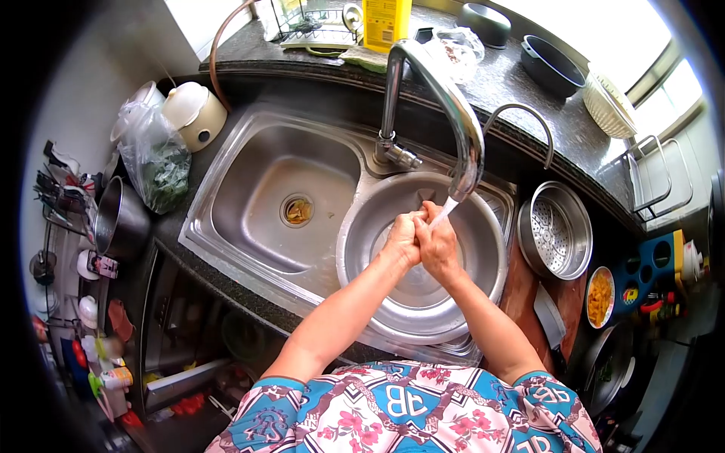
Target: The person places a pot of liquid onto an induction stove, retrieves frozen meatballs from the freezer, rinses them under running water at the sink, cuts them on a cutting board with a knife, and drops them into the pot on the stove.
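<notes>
Over the steel basin [393, 302] in the right sink bowl, the left hand [402, 238] and right hand [439, 245] press together, fingers curled around each other and holding nothing, with the faucet [445, 98] stream [444, 211] striking them from one o'clock.

Left hand [402, 238] and right hand [438, 243] clasped together, forearms extended.

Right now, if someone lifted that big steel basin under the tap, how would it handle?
The steel basin looks thin-walled, so probably light when empty. Water from the tap runs over both hands into it, so it is likely wet, slippery and prone to sloshing.
</notes>
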{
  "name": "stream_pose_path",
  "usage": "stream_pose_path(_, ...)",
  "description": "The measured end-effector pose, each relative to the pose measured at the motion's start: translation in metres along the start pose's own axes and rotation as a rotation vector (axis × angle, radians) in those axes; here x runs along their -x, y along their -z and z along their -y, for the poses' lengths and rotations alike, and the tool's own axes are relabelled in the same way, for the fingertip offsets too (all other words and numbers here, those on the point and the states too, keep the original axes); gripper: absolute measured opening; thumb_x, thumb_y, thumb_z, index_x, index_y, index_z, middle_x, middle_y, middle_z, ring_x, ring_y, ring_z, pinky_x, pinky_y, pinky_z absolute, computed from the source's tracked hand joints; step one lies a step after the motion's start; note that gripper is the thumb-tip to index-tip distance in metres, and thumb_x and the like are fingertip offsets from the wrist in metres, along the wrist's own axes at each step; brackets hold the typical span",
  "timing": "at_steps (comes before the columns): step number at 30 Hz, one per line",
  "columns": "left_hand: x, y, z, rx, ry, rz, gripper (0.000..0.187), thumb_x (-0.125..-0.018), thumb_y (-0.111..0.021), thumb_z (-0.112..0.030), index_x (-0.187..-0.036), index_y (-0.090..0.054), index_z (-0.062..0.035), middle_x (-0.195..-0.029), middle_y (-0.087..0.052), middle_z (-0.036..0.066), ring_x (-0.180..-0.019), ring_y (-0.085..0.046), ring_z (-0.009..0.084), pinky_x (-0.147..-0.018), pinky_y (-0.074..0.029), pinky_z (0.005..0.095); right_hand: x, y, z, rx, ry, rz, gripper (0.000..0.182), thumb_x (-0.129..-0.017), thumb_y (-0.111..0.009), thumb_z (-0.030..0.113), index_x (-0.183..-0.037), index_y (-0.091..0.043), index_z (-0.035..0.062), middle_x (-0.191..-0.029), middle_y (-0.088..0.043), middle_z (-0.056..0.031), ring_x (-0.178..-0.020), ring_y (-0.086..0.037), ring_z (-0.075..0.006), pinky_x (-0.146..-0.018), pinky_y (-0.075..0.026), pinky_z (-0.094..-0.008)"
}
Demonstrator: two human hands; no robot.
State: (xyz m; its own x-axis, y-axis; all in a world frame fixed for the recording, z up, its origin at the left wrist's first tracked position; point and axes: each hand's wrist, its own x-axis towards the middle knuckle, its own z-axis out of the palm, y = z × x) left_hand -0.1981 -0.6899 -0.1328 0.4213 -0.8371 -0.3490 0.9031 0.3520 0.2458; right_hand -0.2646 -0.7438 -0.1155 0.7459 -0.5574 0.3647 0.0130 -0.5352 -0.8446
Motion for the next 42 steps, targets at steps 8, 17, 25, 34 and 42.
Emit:
stream_pose_path(8, -0.017, 0.05, 0.007, 0.111, 0.176, 0.216, 0.012, -0.079, -0.045, -0.01, -0.081, -0.057, -0.0089, -0.067, -0.053, 0.002, -0.058, -0.051, 0.0127, -0.053, -0.043, 0.0263, 0.003, 0.016, -0.018, -0.068, -0.045, 0.154, 0.029, -0.084, -0.052, 0.014, -0.108, -0.055, -0.0022, -0.108, -0.055, -0.0139, -0.094, -0.055, -0.02, -0.082, -0.043, -0.0275)
stream_pose_path(17, 0.013, 0.008, 0.0, -0.337, 0.242, -0.09, 0.011, -0.079, -0.058, -0.021, -0.084, -0.054, -0.0126, -0.07, -0.055, 0.003, -0.055, -0.049, 0.0124, -0.043, -0.034, 0.0255, -0.036, 0.047, -0.002, -0.222, -0.376, 0.464, 0.025, -0.083, -0.057, 0.023, -0.085, -0.06, -0.0015, -0.066, -0.054, -0.0005, -0.061, -0.049, -0.009, -0.056, -0.042, -0.0254)
stream_pose_path(25, 0.022, -0.003, -0.01, -0.446, 0.159, -0.152, 0.015, -0.08, -0.056, -0.014, -0.093, -0.053, -0.0068, -0.076, -0.058, 0.009, -0.06, -0.053, 0.014, -0.048, -0.04, 0.0287, -0.099, 0.007, -0.02, 0.08, 0.095, 0.392, 0.043, -0.077, -0.06, 0.025, -0.106, -0.047, -0.0034, -0.076, -0.058, -0.0143, -0.07, -0.058, -0.0241, -0.062, -0.045, -0.0354)
stream_pose_path(34, 0.022, 0.024, -0.013, -0.271, 0.183, -0.093, 0.016, -0.079, -0.051, -0.006, -0.095, -0.052, -0.0049, -0.086, -0.057, 0.015, -0.061, -0.051, 0.016, -0.05, -0.039, 0.0253, -0.108, -0.01, -0.012, 0.234, 0.172, 0.224, 0.02, -0.08, -0.052, 0.016, -0.078, -0.057, -0.0028, -0.069, -0.056, -0.0196, -0.07, -0.057, -0.0338, -0.065, -0.042, -0.0418)
stream_pose_path(42, 0.041, 0.017, -0.009, -0.232, 0.181, -0.077, 0.026, -0.086, -0.048, -0.028, -0.097, -0.055, -0.0047, -0.094, -0.059, 0.017, -0.071, -0.058, 0.0222, -0.051, -0.043, 0.0294, -0.116, -0.023, -0.027, 0.355, 0.433, 0.289, 0.019, -0.08, -0.057, 0.017, -0.089, -0.056, -0.0004, -0.077, -0.051, -0.014, -0.069, -0.051, -0.0313, -0.065, -0.041, -0.0404)
